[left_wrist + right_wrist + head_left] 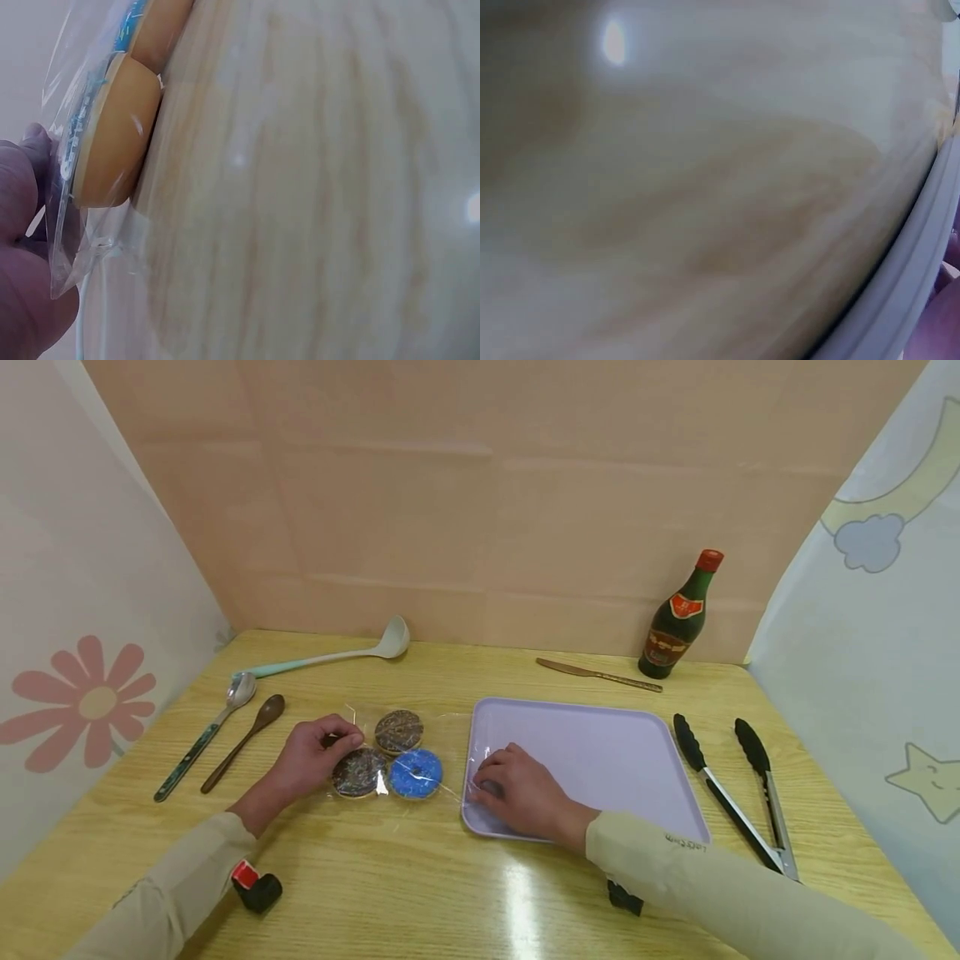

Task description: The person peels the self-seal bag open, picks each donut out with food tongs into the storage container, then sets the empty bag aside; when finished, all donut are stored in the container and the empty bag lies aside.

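Wooden tabletop (420, 877) at frame centre: left hand (311, 758) pinches the clear doughnut bag (390, 753). Right hand (525, 793) rests curled on the lilac tray (600, 752), holding nothing visible. Bottle (678, 618) label at upper right is unreadable.

Glossy wooden table (420, 877), clear plastic bag (360, 727)

Tongs (738, 793) flank tray (600, 752) right; spoons (225, 735) left; near edge open.

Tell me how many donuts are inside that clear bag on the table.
3 donuts in the clear bag: a chocolate one at the back, another chocolate one front left by the left hand, and a blue one front right. None seem hidden.
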Demonstrator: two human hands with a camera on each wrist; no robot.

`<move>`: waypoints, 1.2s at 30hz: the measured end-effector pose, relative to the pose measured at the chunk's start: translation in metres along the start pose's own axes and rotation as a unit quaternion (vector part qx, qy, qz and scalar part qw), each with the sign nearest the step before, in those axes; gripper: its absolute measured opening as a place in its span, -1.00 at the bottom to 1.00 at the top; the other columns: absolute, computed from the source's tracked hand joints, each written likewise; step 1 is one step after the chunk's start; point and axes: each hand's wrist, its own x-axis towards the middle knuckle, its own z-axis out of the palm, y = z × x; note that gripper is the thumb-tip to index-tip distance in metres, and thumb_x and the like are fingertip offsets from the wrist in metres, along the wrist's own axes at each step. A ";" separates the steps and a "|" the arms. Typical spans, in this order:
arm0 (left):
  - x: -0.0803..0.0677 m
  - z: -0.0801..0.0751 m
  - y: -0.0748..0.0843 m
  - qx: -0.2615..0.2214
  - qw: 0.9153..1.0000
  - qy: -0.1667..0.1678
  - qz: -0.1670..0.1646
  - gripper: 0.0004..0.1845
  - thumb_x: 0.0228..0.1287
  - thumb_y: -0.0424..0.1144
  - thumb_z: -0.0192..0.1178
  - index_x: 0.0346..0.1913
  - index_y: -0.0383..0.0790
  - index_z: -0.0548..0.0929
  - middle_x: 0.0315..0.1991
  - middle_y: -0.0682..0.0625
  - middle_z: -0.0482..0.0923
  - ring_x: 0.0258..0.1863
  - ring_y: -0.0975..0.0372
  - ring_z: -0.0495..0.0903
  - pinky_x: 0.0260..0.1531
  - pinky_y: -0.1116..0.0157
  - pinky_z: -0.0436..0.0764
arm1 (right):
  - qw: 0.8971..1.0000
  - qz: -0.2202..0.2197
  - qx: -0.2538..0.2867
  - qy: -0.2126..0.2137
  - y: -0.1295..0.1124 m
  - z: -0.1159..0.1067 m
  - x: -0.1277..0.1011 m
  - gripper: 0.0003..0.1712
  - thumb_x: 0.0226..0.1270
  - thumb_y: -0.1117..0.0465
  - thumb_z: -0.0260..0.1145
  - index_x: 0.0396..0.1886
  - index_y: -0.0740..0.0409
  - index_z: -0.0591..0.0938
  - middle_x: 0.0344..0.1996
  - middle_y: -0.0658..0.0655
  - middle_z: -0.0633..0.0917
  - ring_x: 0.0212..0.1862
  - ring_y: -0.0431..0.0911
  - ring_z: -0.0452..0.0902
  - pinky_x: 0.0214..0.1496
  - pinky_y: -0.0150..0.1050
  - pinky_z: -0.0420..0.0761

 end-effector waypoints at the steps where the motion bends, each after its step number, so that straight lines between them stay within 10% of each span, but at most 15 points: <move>1: 0.000 0.000 0.000 -0.001 1.000 -0.001 -0.001 -0.93 0.26 -0.46 0.20 -0.32 -0.31 0.67 -0.41 -0.02 0.61 -0.48 0.21 0.53 -0.48 0.39 0.49 | 1.000 0.009 0.005 0.004 0.000 -0.001 -0.004 -0.82 0.24 0.10 0.35 -0.27 0.10 0.71 -0.23 -0.01 0.62 -0.15 -0.11 0.42 -0.11 -0.23 0.45; 10: 0.002 0.000 -0.001 0.011 1.000 0.001 0.011 -0.96 0.23 -0.46 0.24 -0.34 -0.32 0.68 -0.43 0.03 0.60 -0.49 0.28 0.53 -0.49 0.41 0.49 | 0.994 0.074 0.043 0.066 0.004 -0.031 -0.075 -0.90 0.22 0.18 0.37 -0.30 -0.04 0.60 -0.19 -0.14 0.47 -0.17 -0.24 0.42 -0.16 -0.24 0.50; 17: 0.002 0.000 0.006 0.026 1.000 0.010 0.007 -0.94 0.21 -0.51 0.23 -0.35 -0.35 0.68 -0.44 -0.03 0.60 -0.51 0.25 0.50 -0.52 0.43 0.46 | 0.984 0.123 -0.030 0.124 0.025 -0.065 -0.139 -0.75 0.04 0.32 0.45 -0.34 -0.04 0.57 -0.22 -0.14 0.48 -0.19 -0.21 0.41 -0.22 -0.30 0.43; 25: -0.002 -0.004 0.037 0.032 0.999 0.010 0.007 -0.94 0.21 -0.58 0.19 -0.36 -0.46 0.64 -0.44 -0.16 0.59 -0.50 0.21 0.51 -0.50 0.45 0.46 | 0.936 0.301 -0.126 0.130 0.062 -0.103 -0.199 -0.44 0.03 0.13 0.46 -0.09 0.39 0.47 -0.15 0.36 0.40 -0.06 0.29 0.20 -0.17 0.11 0.22; 36: 0.001 -0.003 0.037 0.000 1.000 0.001 0.008 -0.93 0.22 -0.59 0.17 -0.36 -0.47 0.63 -0.43 -0.18 0.58 -0.52 0.09 0.50 -0.52 0.44 0.46 | 0.891 0.436 -0.102 0.077 0.087 -0.119 -0.222 0.06 0.15 -0.16 0.35 0.19 0.70 0.15 -0.03 0.67 0.19 0.01 0.52 0.01 -0.16 0.28 0.21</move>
